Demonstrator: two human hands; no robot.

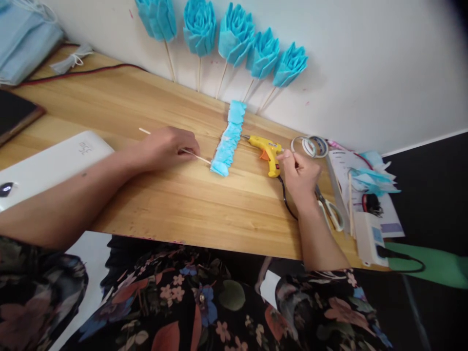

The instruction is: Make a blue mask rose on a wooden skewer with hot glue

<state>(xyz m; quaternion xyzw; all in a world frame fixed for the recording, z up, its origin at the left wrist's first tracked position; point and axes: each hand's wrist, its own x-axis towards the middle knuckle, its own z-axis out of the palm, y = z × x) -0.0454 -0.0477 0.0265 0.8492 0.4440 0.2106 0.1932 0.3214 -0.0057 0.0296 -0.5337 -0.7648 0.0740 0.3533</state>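
The left hand [170, 148] grips a thin, pale wooden stick [200, 158], its tip at the near end of the ruffled blue strip [228, 141]. Right of that strip, the right hand [302, 175] is curled at the yellow plastic glue gun [268, 152]; whether it grips it, I cannot tell.

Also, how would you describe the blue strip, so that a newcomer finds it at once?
On the wooden desk, look between the left hand and the yellow glue gun. There lies a narrow, ruffled blue strip, its near end at the tip of a thin stick. The blue flowers by the wall stand on sticks; this strip lies flat.
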